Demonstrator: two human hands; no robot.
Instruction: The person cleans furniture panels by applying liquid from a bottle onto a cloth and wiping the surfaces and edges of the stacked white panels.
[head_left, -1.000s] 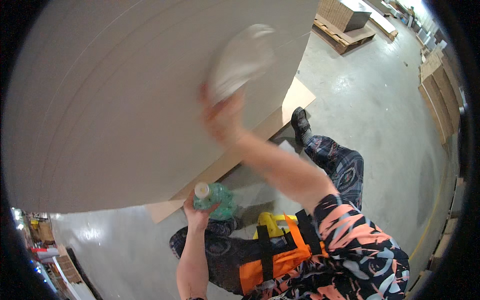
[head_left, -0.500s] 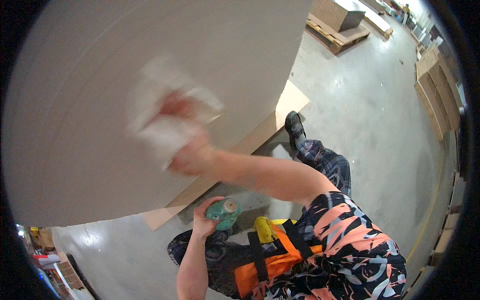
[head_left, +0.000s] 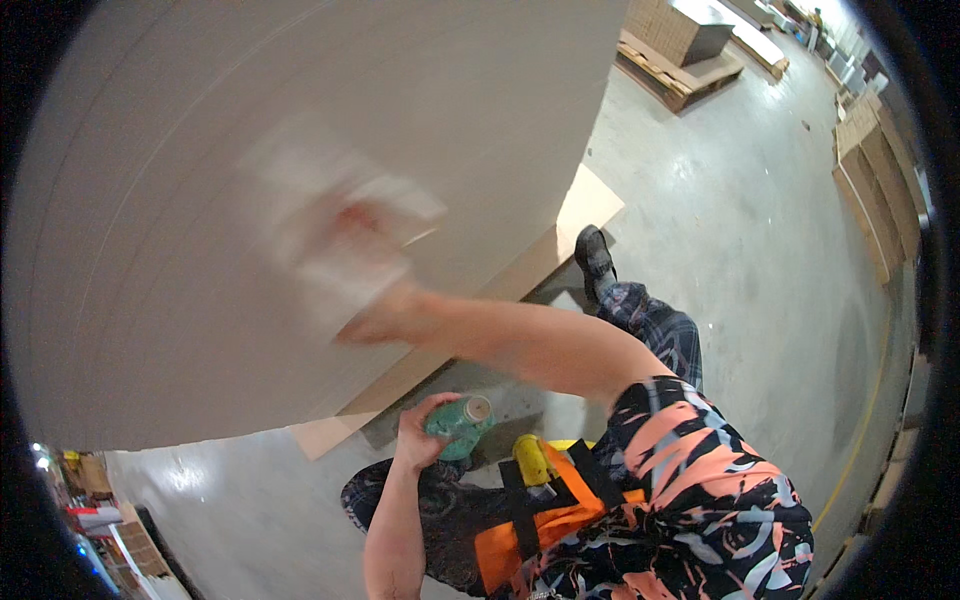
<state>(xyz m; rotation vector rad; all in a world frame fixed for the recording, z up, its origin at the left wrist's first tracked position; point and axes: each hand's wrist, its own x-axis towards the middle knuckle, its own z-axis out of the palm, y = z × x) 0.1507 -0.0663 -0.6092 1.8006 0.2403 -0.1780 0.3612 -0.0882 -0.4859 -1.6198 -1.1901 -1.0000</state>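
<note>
Swept leftward since earlier, the right hand point(head_left: 384, 311) clutches white cloth point(head_left: 325, 250), while the left hand point(head_left: 418, 432) holds a green bottle point(head_left: 460, 431).

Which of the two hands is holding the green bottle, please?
The left hand, lower in the picture, grips the green bottle; the right hand, blurred over the large grey panel, holds a white cloth.

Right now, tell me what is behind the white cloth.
Behind the white cloth, the large grey surface shows around its edges. Whatever part the cloth and right hand cover cannot be seen, and blur softens the cloth's outline.
</note>
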